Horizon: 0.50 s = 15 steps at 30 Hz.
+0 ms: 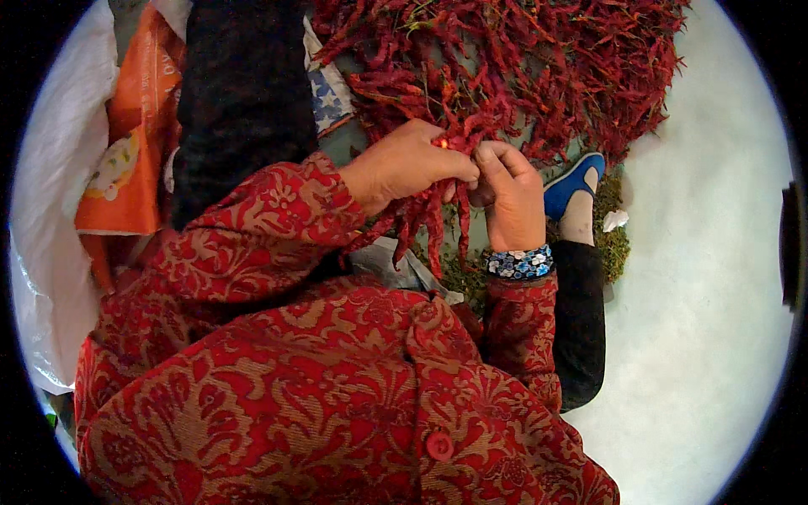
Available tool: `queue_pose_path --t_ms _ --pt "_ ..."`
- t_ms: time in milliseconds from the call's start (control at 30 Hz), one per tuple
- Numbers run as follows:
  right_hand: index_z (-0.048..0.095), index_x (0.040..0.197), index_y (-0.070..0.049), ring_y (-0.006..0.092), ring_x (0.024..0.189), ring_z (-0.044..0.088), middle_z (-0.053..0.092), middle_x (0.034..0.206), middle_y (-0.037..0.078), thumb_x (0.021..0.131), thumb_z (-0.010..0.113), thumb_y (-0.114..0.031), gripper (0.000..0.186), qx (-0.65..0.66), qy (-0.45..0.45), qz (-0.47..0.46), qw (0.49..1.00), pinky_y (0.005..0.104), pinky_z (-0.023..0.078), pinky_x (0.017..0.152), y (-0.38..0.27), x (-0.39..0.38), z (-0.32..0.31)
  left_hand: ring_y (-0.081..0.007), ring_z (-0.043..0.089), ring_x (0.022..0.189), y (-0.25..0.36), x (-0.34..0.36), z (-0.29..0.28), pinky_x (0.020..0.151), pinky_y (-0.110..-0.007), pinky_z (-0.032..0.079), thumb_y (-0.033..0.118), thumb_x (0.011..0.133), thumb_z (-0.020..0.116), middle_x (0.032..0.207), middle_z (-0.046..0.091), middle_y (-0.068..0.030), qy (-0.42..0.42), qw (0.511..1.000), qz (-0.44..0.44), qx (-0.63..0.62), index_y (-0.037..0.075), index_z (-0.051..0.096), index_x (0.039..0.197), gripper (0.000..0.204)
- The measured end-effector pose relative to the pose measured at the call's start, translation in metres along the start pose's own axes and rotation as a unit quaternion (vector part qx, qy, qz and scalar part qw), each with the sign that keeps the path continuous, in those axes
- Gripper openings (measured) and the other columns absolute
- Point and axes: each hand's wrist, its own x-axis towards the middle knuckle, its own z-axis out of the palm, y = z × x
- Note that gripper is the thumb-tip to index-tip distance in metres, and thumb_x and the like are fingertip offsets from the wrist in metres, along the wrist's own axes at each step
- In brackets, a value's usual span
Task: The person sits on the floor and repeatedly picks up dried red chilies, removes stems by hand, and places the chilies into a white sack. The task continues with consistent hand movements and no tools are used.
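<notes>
A bunch of dried red chillies [433,236] dangles from my left hand [404,164], whose fingers are closed round its upper part, with a small pale yellow bit showing by the thumb. My right hand [513,202], a patterned blue band at its wrist, pinches at the top of the same bunch, its thumb close to my left thumb; the exact piece between those fingertips is hidden. Green stems and bits [614,261] lie in a heap below the hands and beside my leg.
A large spread of red chillies [547,59] fills the upper middle. My blue shoe [557,195] rests at its edge, beside a white scrap [614,220]. An orange printed bag [143,67] and white sacking [55,252] lie at the left. Pale floor [690,295] extends along the right.
</notes>
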Motion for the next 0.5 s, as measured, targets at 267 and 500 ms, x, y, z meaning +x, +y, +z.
queue_pose_path --t_ms 267,500 --pt "0.056 0.079 -0.005 0.0092 0.052 0.042 0.049 0.062 -0.001 0.082 0.063 -0.019 0.016 0.001 0.026 0.042 0.999 0.0253 0.035 0.046 -0.001 -0.007 -0.005 -0.0103 0.052 0.057 0.004 -0.001 0.005 0.053 -0.025 0.039 0.017 0.070 0.065 0.065 0.058 -0.0029 0.027 0.993 -0.053 0.098 0.002 0.061 0.076 0.016" --pt "0.056 0.074 -0.004 0.0248 0.059 0.054 0.055 0.066 0.011 0.074 0.063 -0.004 0.008 -0.400 0.096 -0.372 0.832 0.0327 0.042 0.053 0.003 -0.024 0.013 -0.0104 0.051 0.057 -0.007 -0.001 0.005 0.054 -0.024 0.039 0.015 0.071 0.063 0.066 0.057 -0.0020 0.043 0.999 -0.013 -0.014 0.003 0.061 0.074 0.013"
